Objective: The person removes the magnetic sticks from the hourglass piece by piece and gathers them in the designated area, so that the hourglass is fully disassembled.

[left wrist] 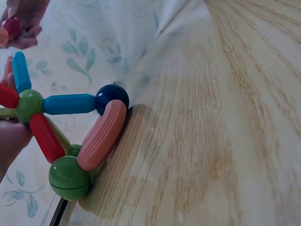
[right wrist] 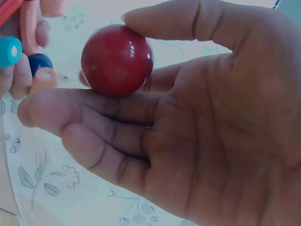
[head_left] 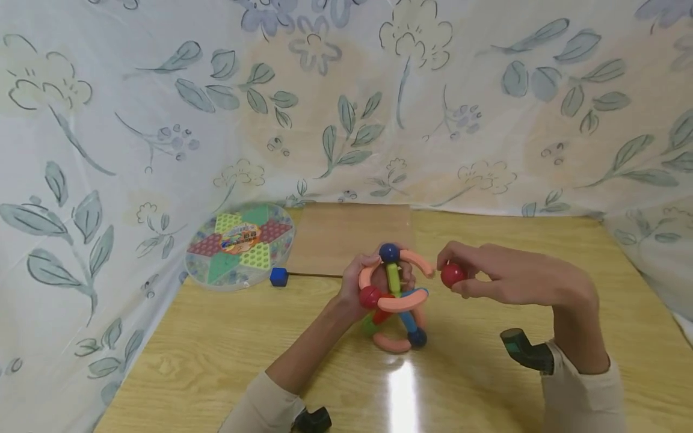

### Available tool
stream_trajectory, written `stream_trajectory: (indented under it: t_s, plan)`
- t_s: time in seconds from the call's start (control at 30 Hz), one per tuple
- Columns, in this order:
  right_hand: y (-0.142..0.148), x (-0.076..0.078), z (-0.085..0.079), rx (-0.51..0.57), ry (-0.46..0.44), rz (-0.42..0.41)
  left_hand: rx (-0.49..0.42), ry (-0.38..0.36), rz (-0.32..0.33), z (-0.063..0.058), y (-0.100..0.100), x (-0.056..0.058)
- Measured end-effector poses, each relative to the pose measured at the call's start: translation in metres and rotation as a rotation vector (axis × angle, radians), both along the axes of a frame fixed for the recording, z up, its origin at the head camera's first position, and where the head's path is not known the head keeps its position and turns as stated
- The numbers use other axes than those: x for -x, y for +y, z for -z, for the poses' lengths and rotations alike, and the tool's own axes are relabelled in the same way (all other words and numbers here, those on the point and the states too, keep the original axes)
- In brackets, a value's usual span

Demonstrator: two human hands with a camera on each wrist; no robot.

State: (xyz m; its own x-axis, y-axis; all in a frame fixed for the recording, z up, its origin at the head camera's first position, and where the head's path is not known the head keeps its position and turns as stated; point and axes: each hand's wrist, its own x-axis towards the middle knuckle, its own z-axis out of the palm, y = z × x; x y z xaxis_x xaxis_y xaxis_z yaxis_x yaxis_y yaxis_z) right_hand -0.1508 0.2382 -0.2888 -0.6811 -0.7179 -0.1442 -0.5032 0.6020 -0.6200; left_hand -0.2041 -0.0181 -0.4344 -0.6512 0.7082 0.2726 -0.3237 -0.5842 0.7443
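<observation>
My left hand [head_left: 354, 288] holds a magnetic rod-and-ball structure [head_left: 394, 285] from its left and far side. Straight rods in red, blue and green join curved salmon pieces and coloured balls. Its lower part, with a green ball [left wrist: 69, 178], a dark blue ball [left wrist: 112, 98] and a curved salmon rod [left wrist: 103, 135], is low over the table in the left wrist view. A red ball [right wrist: 117, 60] is pinched between the thumb and fingers of my right hand [head_left: 509, 276]. That ball is just right of the free end of a curved salmon rod [head_left: 417, 262] at the structure's top.
A round clear-covered Chinese checkers board [head_left: 240, 245] lies at the back left of the wooden table [head_left: 227, 361]. Beside it are a small blue cube [head_left: 278, 276] and a flat brown board [head_left: 346, 231]. Floral cloth [head_left: 346, 108] hangs behind the table.
</observation>
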Motion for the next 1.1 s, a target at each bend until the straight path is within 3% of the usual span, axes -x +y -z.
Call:
stream_trajectory:
  t_s: [0.17, 0.33, 0.6, 0.73, 0.93, 1.1]
  plan:
    - [0.010, 0.005, -0.001, 0.002, 0.040, 0.061, -0.033, -0.006, 0.022, 0.002, -0.001, 0.000]
    - [0.024, 0.021, 0.000, -0.024, 0.093, 0.159, -0.049, -0.005, 0.038, 0.003, -0.003, -0.001]
    - [0.060, 0.078, 0.010, -0.103, 0.181, 0.342, -0.050, -0.012, 0.049, 0.001, -0.002, 0.000]
    - [0.073, 0.114, 0.028, -0.135, 0.238, 0.395, -0.046, -0.017, 0.044, 0.001, -0.004, -0.001]
    - [0.096, 0.163, 0.066, -0.193, 0.246, 0.423, -0.044, -0.025, 0.037, 0.001, -0.005, -0.003]
    - [0.116, 0.190, 0.094, -0.231, 0.260, 0.456, -0.030, -0.021, 0.031, -0.002, -0.001, 0.000]
